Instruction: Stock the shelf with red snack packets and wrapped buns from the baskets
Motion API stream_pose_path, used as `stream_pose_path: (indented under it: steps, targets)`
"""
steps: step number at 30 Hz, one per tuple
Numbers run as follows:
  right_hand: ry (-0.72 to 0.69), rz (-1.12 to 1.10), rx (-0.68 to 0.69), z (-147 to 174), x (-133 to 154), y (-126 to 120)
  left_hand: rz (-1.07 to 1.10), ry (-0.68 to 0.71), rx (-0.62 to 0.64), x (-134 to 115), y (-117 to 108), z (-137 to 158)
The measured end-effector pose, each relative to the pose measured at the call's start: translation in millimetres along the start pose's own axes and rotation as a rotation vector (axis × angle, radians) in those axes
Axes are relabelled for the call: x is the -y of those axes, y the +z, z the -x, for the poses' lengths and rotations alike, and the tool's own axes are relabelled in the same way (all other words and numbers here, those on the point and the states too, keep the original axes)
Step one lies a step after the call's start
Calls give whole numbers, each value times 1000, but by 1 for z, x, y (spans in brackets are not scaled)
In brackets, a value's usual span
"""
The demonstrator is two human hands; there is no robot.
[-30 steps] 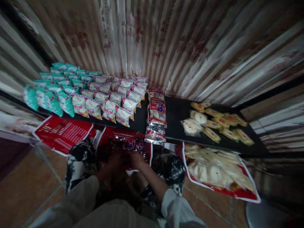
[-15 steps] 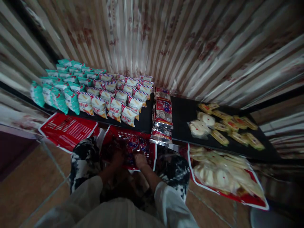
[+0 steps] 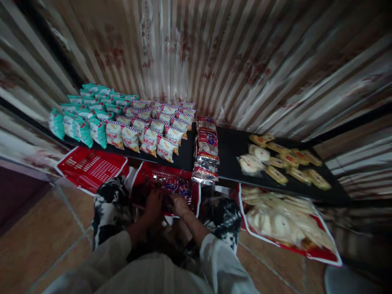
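Note:
Both hands are low inside a red basket (image 3: 198,200) between my knees. My left hand (image 3: 154,201) is bent inward, its fingers closed around something too dark to make out. Close beside it, my right hand (image 3: 180,205) has its fingers curled to the left; what they grip cannot be made out. Just beyond the hands lie shiny dark red and blue snack packets (image 3: 173,185) in the basket. A column of similar red and silver packets (image 3: 207,151) overlaps along the black shelf (image 3: 228,163) above.
Teal snack bags (image 3: 82,128) and white snack bags (image 3: 149,141) stand in rows on the shelf's left. Yellow packs (image 3: 275,174) and round white packs (image 3: 249,164) lie right. A red basket (image 3: 92,167) is left; another red basket (image 3: 324,258) holds pale packs. Corrugated sheeting (image 3: 190,53) backs the shelf.
My left hand has risen slightly out of the basket's shadow, and the right has shifted a little left, so they are closer together. The view has tilted slightly; the shelf goods look unchanged.

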State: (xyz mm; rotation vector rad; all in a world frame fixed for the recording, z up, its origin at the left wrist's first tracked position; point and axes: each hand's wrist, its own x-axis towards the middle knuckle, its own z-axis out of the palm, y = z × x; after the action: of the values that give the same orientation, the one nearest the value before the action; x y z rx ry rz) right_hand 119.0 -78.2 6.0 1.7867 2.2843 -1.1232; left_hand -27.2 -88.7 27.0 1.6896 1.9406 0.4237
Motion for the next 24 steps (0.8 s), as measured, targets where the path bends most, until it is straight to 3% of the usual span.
stream_pose_path:
  steps: [8, 12, 14, 20, 24]
  targets:
    - [-4, -83, -226, 17, 18, -9, 356, 131, -245, -24, -38, 11]
    - [39, -231, -330, 32, 23, -23, 378, 11, -332, -33, -59, 18]
    - [37, -364, -376, 41, 25, -31, 364, -51, -289, -32, -62, 23]
    - [-133, -839, -471, 68, 27, -55, 594, -83, 141, -32, -48, 40]
    - [-145, -1034, -487, 95, 31, -73, 710, -43, 169, -49, -48, 51]
